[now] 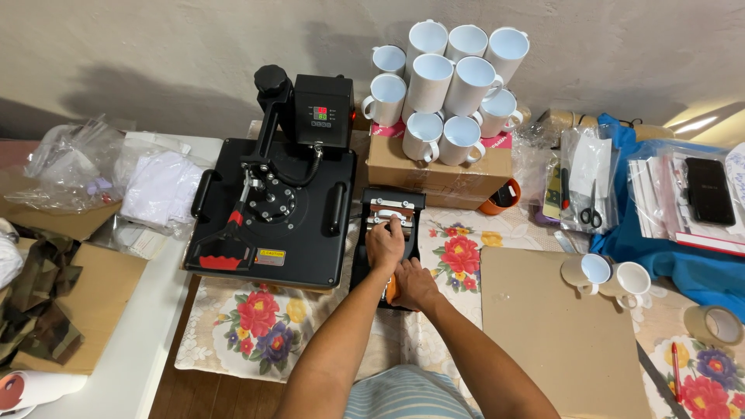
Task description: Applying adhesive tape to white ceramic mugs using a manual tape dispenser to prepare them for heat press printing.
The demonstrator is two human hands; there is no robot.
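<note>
Your left hand (385, 244) grips the mug press (390, 233) clamp at twelve o'clock; right hand (414, 284) clasps its orange-tipped lever. Rigid, heavy metal.

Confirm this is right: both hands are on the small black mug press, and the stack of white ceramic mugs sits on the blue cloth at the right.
Not quite. The head view shows the stack of white ceramic mugs on a brown cardboard box. Both hands, left and right, are on the small black mug press.

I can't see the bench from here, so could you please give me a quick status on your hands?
Left hand on top of small mug press. Right hand gripping its orange-tipped handle. Flat heat press close alongside; nothing in the way.
</note>
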